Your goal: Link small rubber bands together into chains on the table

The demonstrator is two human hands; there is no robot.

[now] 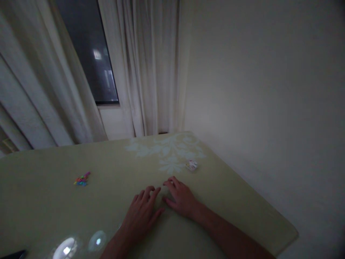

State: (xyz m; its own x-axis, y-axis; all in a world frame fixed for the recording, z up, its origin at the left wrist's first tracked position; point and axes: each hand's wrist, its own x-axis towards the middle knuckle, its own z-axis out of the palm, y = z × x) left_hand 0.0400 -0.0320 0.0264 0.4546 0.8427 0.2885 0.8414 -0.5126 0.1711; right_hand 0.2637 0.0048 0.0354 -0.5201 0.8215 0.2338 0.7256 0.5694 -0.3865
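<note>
My left hand (144, 211) rests on the pale green tabletop (113, 205), its fingers apart and curved, with nothing in it. Just to the right, my right hand (180, 197) also lies on the table, thumb and fingers parted, holding nothing. The fingertips of both hands point toward each other with a small gap between. Beyond my right hand is a small whitish packet or box (191, 165) with printed marks; I cannot make out its kind. Off to the left sits a little heap of small brightly coloured pieces (82, 179), too small to name.
A dark flat object (16, 254) shows at the lower left edge. Lamp reflections (65, 249) shine on the glossy table. A white leaf pattern (172, 151) marks the far corner. A plain wall (264, 100) runs along the right side; curtains (145, 72) and a dark window (91, 50) stand behind.
</note>
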